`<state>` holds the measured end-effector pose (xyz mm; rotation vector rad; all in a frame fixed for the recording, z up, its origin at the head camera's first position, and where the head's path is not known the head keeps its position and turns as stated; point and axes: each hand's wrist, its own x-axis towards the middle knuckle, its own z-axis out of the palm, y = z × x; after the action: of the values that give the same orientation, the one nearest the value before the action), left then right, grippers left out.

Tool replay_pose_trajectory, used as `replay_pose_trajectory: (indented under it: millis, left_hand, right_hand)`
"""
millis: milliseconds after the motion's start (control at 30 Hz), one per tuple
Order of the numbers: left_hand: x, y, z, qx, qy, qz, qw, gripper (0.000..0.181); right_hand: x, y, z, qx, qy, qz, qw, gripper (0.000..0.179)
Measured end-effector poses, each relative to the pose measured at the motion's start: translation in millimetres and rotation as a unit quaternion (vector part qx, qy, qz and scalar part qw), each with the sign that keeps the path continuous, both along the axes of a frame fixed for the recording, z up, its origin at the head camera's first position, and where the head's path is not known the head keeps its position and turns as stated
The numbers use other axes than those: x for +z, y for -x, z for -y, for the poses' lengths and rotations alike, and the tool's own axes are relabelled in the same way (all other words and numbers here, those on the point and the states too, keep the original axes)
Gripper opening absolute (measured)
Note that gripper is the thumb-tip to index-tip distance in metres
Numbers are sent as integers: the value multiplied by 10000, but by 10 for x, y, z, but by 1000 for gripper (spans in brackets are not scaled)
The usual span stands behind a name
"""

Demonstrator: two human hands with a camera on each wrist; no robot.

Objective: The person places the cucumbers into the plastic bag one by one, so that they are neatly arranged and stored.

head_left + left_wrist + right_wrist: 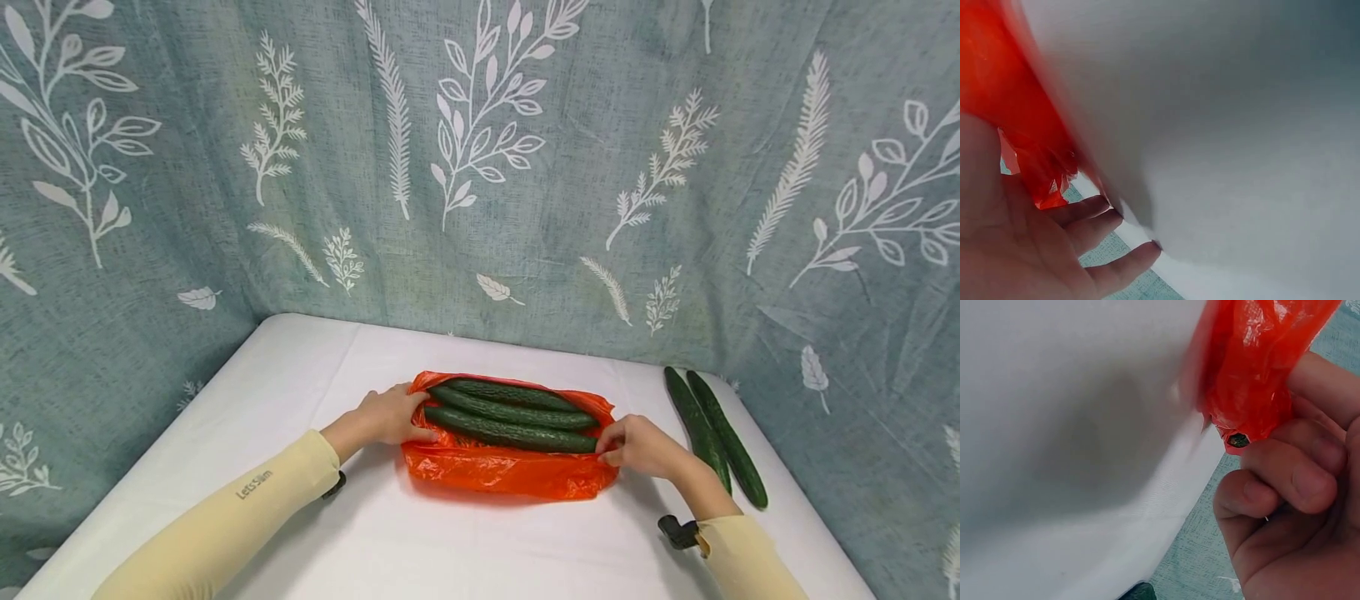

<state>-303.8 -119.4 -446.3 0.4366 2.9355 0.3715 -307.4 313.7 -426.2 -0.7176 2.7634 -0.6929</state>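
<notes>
Pinching the red bag (510, 475) at four o'clock, the right hand (641, 446) faces the spread left hand (386, 415) (three bagged cucumbers (510, 409), loose pair (726, 433) remaining).

Touching a red bag (510, 477) of three cucumbers (512, 408) with the left hand (390, 415), pinching it with the right hand (643, 444).
</notes>
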Motion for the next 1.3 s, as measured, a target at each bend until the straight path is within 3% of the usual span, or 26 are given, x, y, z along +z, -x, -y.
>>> replay_pose_trajectory:
  millis: [300,533,667,867,1067,1300]
  left_hand:
    - [-47,-10,2,-62,11,148,9999,87]
    - [-54,-15,11,-93,-94,255,9996,89]
    - [-54,-3,2,-93,84,288,9995,89]
    - [-49,-9,2,-114,201,296,9993,89]
    - [-34,-39,15,-99,13,268,9996,90]
    - [-29,-39,20,-190,-54,150,9997,88]
  right_hand:
    - [-39,-49,-74,-341,461,-8,9984,5]
    - [-57,-69,-150,-856,821,-32,9929,14]
    - [-64,-91,-220,-1033,1193,115,9874,22]
    - [-63,-141,-369,-1445,1656,316,9750,32]
    - [-41,-220,-552,-1858,2157,357,9580,46]
    - [-57,-292,-755,-2386,2458,234,9392,52]
